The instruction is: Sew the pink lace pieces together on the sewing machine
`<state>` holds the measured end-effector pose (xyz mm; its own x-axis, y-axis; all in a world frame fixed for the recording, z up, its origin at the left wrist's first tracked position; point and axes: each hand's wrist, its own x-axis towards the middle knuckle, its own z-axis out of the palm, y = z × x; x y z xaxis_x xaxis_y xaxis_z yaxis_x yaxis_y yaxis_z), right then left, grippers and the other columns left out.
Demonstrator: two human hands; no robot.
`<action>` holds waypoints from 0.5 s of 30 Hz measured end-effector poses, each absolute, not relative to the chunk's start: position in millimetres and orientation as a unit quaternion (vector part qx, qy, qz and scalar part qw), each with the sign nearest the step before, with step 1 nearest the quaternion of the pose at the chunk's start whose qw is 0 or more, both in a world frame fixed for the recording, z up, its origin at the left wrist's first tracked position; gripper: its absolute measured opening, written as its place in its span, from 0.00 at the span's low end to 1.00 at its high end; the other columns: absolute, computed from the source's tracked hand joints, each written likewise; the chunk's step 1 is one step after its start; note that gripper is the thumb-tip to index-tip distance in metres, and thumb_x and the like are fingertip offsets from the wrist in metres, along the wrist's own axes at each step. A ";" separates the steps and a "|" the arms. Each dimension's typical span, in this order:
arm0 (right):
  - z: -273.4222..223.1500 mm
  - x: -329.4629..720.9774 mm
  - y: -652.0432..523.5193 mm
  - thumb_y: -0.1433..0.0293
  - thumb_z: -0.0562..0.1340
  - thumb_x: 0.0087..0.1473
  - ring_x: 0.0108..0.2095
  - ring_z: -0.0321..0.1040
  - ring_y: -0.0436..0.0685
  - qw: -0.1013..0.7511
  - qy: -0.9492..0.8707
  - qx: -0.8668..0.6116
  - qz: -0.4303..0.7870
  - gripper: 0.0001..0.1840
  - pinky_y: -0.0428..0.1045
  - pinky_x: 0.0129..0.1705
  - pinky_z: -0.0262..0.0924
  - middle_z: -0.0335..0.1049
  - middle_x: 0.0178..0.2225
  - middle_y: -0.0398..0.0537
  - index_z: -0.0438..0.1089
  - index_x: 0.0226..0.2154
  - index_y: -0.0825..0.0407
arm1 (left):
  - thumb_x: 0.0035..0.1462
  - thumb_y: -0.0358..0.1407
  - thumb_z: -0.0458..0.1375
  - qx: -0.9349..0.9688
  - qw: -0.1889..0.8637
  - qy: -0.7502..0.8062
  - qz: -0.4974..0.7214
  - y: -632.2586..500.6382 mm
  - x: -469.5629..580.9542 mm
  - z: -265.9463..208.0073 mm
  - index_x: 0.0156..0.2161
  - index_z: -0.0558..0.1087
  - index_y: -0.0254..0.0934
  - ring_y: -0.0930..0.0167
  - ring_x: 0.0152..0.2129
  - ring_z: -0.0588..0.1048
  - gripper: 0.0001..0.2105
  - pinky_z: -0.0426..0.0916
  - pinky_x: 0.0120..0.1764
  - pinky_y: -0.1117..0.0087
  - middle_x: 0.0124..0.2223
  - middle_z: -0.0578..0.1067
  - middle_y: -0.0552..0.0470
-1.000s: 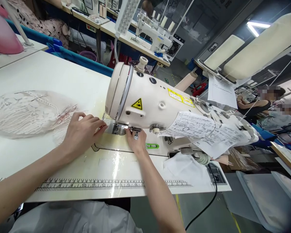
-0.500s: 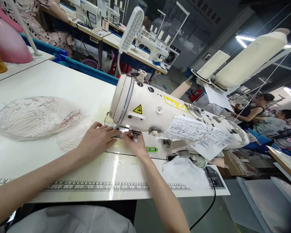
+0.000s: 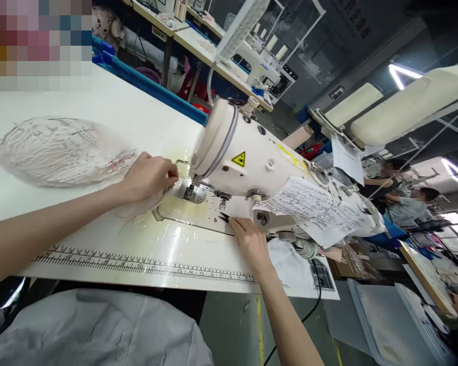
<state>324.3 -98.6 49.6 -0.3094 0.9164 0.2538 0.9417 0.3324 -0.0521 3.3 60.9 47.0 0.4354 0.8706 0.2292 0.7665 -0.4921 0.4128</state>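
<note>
My left hand (image 3: 152, 175) is left of the needle area, its fingers curled together in a pinch; what they hold is too small to make out. Sheer white lace fabric (image 3: 57, 157) with loose thread ends lies on the table and runs beneath this hand. My right hand (image 3: 250, 241) rests at the front of the machine bed, closed around thread snips (image 3: 224, 217) whose dark tips point left; its fingers cover the rest of them. Between and above both hands is the head of a white sewing machine (image 3: 229, 147), with a shiny metal presser foot area (image 3: 194, 193) below.
Handwritten paper sheets (image 3: 290, 203) hang on the machine arm. A lamp (image 3: 240, 30) on a bendable neck stands behind the head, and large thread cones (image 3: 408, 107) are at right. A printed ruler (image 3: 148, 267) runs along the table's front edge. Two people work far right.
My left hand has lifted away from the needle area, back to the left. My right hand has moved right, out from under the machine head, and taken hold of the green snips.
</note>
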 end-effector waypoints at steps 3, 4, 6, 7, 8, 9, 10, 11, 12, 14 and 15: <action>38.8 322.4 -92.8 0.81 0.50 0.65 0.47 0.78 0.61 0.140 -0.812 -0.560 -0.081 0.24 0.53 0.43 0.75 0.81 0.46 0.56 0.78 0.50 0.53 | 0.60 0.37 0.57 0.835 0.133 0.493 0.203 71.3 7.1 44.4 0.31 0.80 0.41 0.62 0.35 0.78 0.11 0.63 0.49 0.56 0.37 0.83 0.51; 36.3 316.9 -89.0 0.81 0.50 0.66 0.46 0.78 0.61 0.147 -0.813 -0.557 -0.087 0.24 0.53 0.44 0.75 0.81 0.45 0.56 0.78 0.51 0.53 | 0.60 0.37 0.57 0.836 0.132 0.492 0.203 73.9 8.5 43.9 0.31 0.81 0.40 0.62 0.36 0.78 0.10 0.64 0.49 0.56 0.37 0.83 0.50; 32.6 298.8 -79.9 0.80 0.49 0.67 0.45 0.78 0.59 0.152 -0.817 -0.549 -0.091 0.24 0.52 0.43 0.75 0.81 0.44 0.56 0.78 0.51 0.52 | 0.60 0.37 0.58 0.840 0.129 0.488 0.200 78.8 11.1 43.4 0.31 0.81 0.38 0.63 0.36 0.79 0.10 0.65 0.50 0.55 0.38 0.82 0.49; 31.0 287.1 -74.5 0.80 0.50 0.68 0.45 0.78 0.59 0.148 -0.822 -0.543 -0.087 0.24 0.52 0.44 0.74 0.81 0.45 0.55 0.78 0.51 0.51 | 0.61 0.37 0.57 0.842 0.126 0.485 0.198 81.3 12.5 43.4 0.32 0.81 0.36 0.65 0.36 0.79 0.12 0.66 0.50 0.55 0.39 0.82 0.50; 29.3 274.5 -68.7 0.80 0.51 0.68 0.44 0.78 0.58 0.141 -0.828 -0.536 -0.080 0.23 0.51 0.44 0.74 0.81 0.46 0.55 0.78 0.51 0.50 | 0.63 0.36 0.54 0.845 0.123 0.483 0.194 84.2 14.0 43.5 0.32 0.81 0.35 0.66 0.37 0.79 0.15 0.66 0.51 0.56 0.40 0.82 0.51; 27.6 262.1 -62.2 0.80 0.53 0.68 0.44 0.78 0.57 0.133 -0.834 -0.531 -0.071 0.22 0.50 0.44 0.73 0.80 0.48 0.53 0.78 0.52 0.49 | 0.65 0.36 0.50 0.848 0.120 0.480 0.189 87.3 15.9 43.8 0.32 0.81 0.33 0.67 0.38 0.79 0.18 0.66 0.52 0.56 0.42 0.81 0.53; 25.8 250.7 -55.1 0.80 0.54 0.68 0.47 0.77 0.57 0.126 -0.837 -0.529 -0.064 0.22 0.49 0.43 0.72 0.80 0.49 0.52 0.78 0.53 0.47 | 0.66 0.35 0.47 0.851 0.116 0.478 0.183 90.7 18.3 44.3 0.33 0.81 0.33 0.68 0.40 0.79 0.21 0.66 0.52 0.56 0.44 0.81 0.55; 24.1 240.9 -47.4 0.80 0.56 0.67 0.49 0.76 0.58 0.119 -0.836 -0.532 -0.057 0.22 0.48 0.43 0.71 0.80 0.49 0.52 0.78 0.53 0.46 | 0.67 0.34 0.45 0.854 0.114 0.476 0.176 94.3 21.1 45.3 0.32 0.81 0.33 0.69 0.41 0.79 0.22 0.66 0.53 0.57 0.45 0.81 0.56; 22.5 233.3 -39.5 0.80 0.57 0.67 0.50 0.75 0.59 0.114 -0.832 -0.541 -0.053 0.21 0.49 0.43 0.71 0.80 0.49 0.52 0.77 0.54 0.45 | 0.68 0.35 0.45 0.857 0.111 0.475 0.168 98.1 24.4 46.7 0.32 0.81 0.33 0.70 0.43 0.79 0.22 0.66 0.53 0.57 0.46 0.81 0.57; 20.2 225.1 -24.3 0.79 0.57 0.66 0.50 0.75 0.60 0.109 -0.813 -0.569 -0.054 0.21 0.50 0.46 0.70 0.80 0.49 0.53 0.77 0.54 0.46 | 0.69 0.37 0.44 0.862 0.105 0.474 0.147 105.0 32.1 50.8 0.32 0.80 0.32 0.70 0.44 0.78 0.23 0.67 0.52 0.59 0.48 0.81 0.59; 19.6 224.2 -18.0 0.78 0.57 0.67 0.49 0.75 0.61 0.107 -0.802 -0.585 -0.055 0.21 0.52 0.48 0.69 0.80 0.48 0.54 0.77 0.54 0.46 | 0.70 0.39 0.42 0.862 0.101 0.477 0.135 107.7 36.1 53.5 0.33 0.80 0.31 0.70 0.45 0.78 0.26 0.67 0.52 0.61 0.48 0.81 0.61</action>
<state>224.2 -18.0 19.6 -0.2938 0.9263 0.2360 0.9498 0.3106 -0.0370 36.1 107.7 53.5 0.5077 0.8505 0.1372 0.7957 -0.5240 0.3037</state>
